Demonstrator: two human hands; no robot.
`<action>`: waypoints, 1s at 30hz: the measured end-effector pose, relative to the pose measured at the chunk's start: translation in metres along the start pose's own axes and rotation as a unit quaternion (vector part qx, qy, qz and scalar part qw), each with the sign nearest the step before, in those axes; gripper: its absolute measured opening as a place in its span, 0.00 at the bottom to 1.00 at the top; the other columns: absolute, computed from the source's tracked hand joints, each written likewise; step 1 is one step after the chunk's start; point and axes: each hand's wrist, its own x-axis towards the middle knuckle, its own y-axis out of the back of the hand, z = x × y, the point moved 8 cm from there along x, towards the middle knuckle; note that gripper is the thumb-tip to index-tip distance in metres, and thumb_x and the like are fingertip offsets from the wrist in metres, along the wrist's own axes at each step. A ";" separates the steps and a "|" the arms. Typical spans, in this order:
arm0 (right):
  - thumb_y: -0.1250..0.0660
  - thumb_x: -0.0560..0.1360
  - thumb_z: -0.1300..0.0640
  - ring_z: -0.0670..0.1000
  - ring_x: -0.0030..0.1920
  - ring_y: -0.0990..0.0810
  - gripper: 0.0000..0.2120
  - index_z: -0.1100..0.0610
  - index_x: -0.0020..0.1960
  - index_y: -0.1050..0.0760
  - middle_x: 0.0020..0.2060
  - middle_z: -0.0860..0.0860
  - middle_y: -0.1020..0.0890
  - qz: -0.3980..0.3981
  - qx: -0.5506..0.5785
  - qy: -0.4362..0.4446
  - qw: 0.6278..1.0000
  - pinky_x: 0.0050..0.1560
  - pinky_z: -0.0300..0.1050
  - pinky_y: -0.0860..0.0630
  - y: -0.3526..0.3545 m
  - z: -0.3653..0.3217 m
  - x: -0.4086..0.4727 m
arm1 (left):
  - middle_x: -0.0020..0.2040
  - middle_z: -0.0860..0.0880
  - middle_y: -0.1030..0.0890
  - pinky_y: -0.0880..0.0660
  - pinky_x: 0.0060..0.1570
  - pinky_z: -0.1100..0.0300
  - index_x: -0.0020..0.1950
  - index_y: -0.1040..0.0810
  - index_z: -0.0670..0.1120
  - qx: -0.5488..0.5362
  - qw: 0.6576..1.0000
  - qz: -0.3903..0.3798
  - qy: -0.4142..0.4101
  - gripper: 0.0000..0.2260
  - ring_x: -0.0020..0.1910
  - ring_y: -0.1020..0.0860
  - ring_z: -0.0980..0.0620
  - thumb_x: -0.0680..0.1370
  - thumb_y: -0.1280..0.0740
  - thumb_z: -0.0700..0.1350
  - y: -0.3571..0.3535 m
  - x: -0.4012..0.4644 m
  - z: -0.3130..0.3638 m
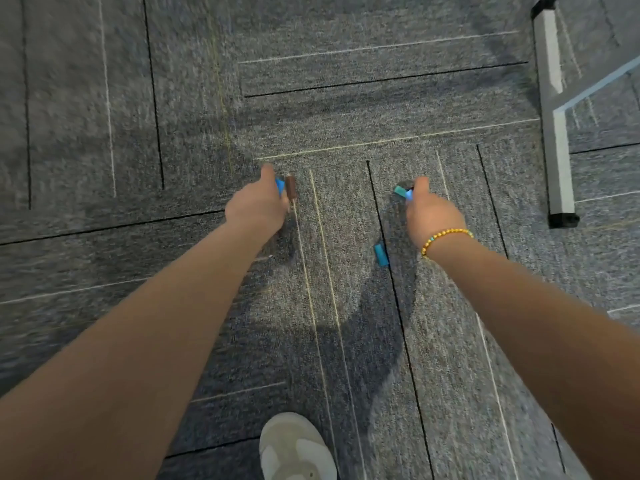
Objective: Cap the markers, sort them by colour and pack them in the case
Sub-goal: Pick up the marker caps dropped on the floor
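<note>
Grey carpet floor [104,133] with thin black and pale lines fills the view. A white metal desk frame [559,133] stands at the far right, well apart from both hands. A pale shoe [296,448] sits at the bottom edge.

The left hand [256,206] has its grip closed on a blue piece [280,186] and a brown cap [291,187], whose long axis runs away from the person. The right hand [434,213], wearing a beaded bracelet [445,239], pinches a teal cap [401,191] and a small blue piece [409,195].

A teal cap on the floor [381,255] lies between the hands, just beside the right wrist, pointing roughly away from the person. Everything is blurred.
</note>
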 end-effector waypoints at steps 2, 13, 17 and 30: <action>0.44 0.79 0.66 0.50 0.28 0.31 0.17 0.60 0.66 0.43 0.30 0.53 0.29 -0.026 -0.043 -0.001 0.999 0.26 0.43 0.36 -0.003 0.000 0.006 | 0.35 0.46 0.29 0.36 0.27 0.57 0.71 0.44 0.42 0.009 1.000 -0.024 0.001 0.20 0.30 0.30 0.50 0.82 0.45 0.46 -0.004 0.006 0.002; 0.43 0.77 0.70 0.55 0.37 0.24 0.21 0.63 0.67 0.43 0.33 0.55 0.27 -0.068 -0.055 0.002 0.996 0.40 0.49 0.24 -0.016 -0.030 0.010 | 0.36 0.47 0.30 0.27 0.41 0.53 0.65 0.35 0.41 0.100 0.994 -0.043 0.005 0.13 0.37 0.28 0.48 0.81 0.42 0.40 -0.012 0.014 0.004; 0.46 0.80 0.60 0.61 0.51 0.23 0.16 0.66 0.66 0.40 0.50 0.63 0.23 -0.029 0.068 -0.015 0.997 0.49 0.52 0.28 -0.011 -0.032 -0.008 | 0.35 0.48 0.31 0.31 0.36 0.55 0.65 0.38 0.41 -0.009 0.999 -0.024 0.025 0.14 0.32 0.30 0.51 0.82 0.46 0.47 -0.007 0.013 0.002; 0.47 0.79 0.67 0.57 0.48 0.19 0.21 0.65 0.71 0.48 0.51 0.57 0.20 -0.073 -0.101 0.055 0.991 0.37 0.46 0.30 -0.052 -0.030 -0.071 | 0.34 0.47 0.30 0.33 0.31 0.58 0.68 0.38 0.41 0.151 0.987 -0.059 -0.007 0.17 0.31 0.30 0.52 0.80 0.41 0.37 -0.025 0.009 0.034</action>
